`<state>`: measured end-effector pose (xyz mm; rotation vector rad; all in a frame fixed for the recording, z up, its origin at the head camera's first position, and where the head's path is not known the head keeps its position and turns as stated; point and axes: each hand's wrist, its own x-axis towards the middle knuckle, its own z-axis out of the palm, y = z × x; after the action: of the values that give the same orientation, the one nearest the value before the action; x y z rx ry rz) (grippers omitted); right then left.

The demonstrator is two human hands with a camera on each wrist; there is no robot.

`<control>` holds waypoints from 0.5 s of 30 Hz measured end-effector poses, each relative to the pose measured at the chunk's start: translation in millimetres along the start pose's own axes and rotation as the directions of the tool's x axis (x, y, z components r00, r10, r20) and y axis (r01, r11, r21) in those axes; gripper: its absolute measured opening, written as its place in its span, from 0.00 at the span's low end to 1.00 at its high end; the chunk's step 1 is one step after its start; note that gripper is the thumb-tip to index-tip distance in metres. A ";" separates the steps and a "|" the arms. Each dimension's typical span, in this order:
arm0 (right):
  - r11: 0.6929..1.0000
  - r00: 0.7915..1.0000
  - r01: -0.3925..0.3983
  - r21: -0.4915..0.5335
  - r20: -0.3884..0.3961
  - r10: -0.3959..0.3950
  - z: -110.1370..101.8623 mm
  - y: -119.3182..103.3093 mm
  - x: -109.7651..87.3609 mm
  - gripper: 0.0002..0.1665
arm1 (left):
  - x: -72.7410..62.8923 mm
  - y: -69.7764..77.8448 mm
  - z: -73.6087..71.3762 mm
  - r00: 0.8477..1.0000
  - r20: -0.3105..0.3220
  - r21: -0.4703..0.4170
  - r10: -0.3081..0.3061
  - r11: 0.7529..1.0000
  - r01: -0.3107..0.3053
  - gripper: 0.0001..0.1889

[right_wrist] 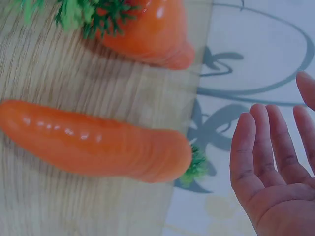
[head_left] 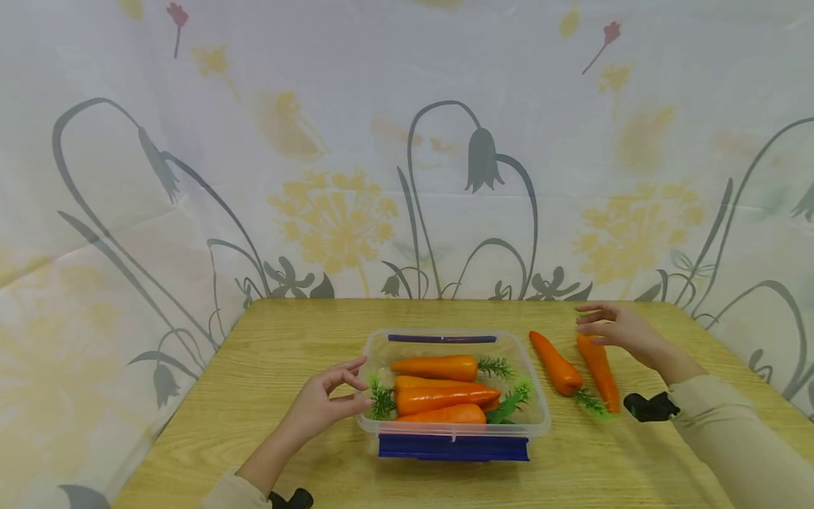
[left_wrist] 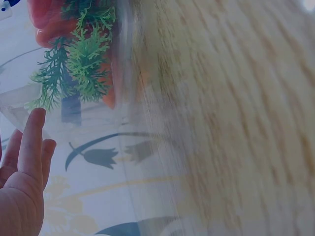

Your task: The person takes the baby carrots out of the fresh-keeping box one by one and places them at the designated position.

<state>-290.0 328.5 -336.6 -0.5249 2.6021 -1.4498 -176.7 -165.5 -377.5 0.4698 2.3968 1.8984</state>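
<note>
My left hand [head_left: 327, 397] is at the left rim of a clear plastic box [head_left: 540, 423], its fingers fairly straight and fingertips right by the rim. Several orange carrots [head_left: 439, 367] with green leafy tops lie in the box, pointing different ways. Green fronds [left_wrist: 88, 69] show through the wall in the left wrist view. Over the table on the right, my right hand [head_left: 626, 334] overlaps the leafy end of a loose carrot [head_left: 600, 375]. Its fingers are extended and grip nothing; the right wrist view shows them beyond that carrot's [right_wrist: 98, 142] leafy end.
Another loose carrot [head_left: 556, 364] lies between the box and the right-hand carrot, its leaves toward me. A dark blue latch flap [head_left: 453, 447] hangs on the box's front, with another blue latch [head_left: 441, 338] at the back. Behind the wooden table [head_left: 305, 322] hangs a flower-printed sheet [head_left: 356, 141].
</note>
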 end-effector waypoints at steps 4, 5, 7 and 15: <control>0.999 1.000 0.015 -0.033 0.015 -0.015 6.6 -17.0 1.3 0.34 | 0.0 0.6 -0.1 1.000 0.000 0.000 -0.001 1.000 0.001 0.12; 0.999 1.000 0.017 -0.037 0.018 -0.017 8.9 -21.5 1.7 0.34 | -0.1 0.6 -0.1 1.000 0.000 -0.001 -0.001 1.000 0.001 0.12; 0.999 1.000 0.017 -0.033 0.027 -0.017 13.1 -30.2 2.5 0.33 | -0.2 0.5 -0.2 1.000 0.002 -0.007 -0.002 1.000 0.002 0.12; 0.998 0.995 0.047 -0.050 0.090 -0.042 29.3 -58.8 6.2 0.30 | -0.5 -0.3 -0.4 1.000 0.002 -0.007 -0.003 1.000 0.003 0.11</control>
<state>-273.8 274.5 -302.4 -0.6422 2.5807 -1.3418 -176.4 -166.1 -377.8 0.4669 2.3877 1.9037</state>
